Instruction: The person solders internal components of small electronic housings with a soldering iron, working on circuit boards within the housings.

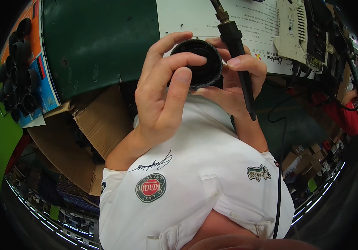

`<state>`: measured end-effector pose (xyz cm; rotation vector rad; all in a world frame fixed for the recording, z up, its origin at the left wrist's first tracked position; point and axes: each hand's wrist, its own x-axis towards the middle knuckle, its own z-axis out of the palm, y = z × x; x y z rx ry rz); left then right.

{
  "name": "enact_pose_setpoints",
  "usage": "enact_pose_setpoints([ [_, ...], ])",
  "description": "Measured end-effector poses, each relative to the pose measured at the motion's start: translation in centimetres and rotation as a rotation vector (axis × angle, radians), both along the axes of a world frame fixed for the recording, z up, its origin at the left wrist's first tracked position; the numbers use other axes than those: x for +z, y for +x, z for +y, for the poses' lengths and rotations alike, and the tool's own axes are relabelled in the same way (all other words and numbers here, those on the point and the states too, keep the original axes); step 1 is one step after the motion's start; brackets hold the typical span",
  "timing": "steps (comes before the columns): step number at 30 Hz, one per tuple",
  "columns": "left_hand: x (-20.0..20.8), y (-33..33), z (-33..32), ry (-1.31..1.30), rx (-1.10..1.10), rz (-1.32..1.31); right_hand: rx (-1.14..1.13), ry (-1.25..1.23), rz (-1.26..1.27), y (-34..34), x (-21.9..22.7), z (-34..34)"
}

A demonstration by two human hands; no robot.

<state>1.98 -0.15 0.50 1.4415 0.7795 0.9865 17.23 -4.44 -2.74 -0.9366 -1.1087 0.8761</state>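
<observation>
Above the table's near edge, both hands hold a black, round, cup-like plastic part [213, 66], its open side facing me. My left hand [162, 83] curls round its left side. The index finger lies across the opening and the thumb is bent near the rim. On the part's right side, the fingers of my right hand [243, 71] support the rim. The same hand carries a soldering iron [233, 39] by its black handle, between thumb and fingers. The iron's brass-coloured collar points away from me, and its tip runs out of the picture's top edge.
Several black round parts [20, 52] are piled at the far left on a coloured sheet. An open cardboard box [100, 121] stands below the table's near edge. A printed paper [187, 16] lies on the green mat [100, 41]. A whitish vented device [291, 29] and dark cables are at right.
</observation>
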Motion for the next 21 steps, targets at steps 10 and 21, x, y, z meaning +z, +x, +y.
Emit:
enact_pose_setpoints([
  [10, 0.8, -0.1, 1.1, 0.047, 0.042, 0.289, 0.013, 0.083, -0.336, 0.5, -0.7, -0.4],
  [21, -0.5, 0.5, 1.4, 0.206, 0.066, 0.245, 0.026, 0.155, -0.483, 0.4, -0.5, -0.7],
])
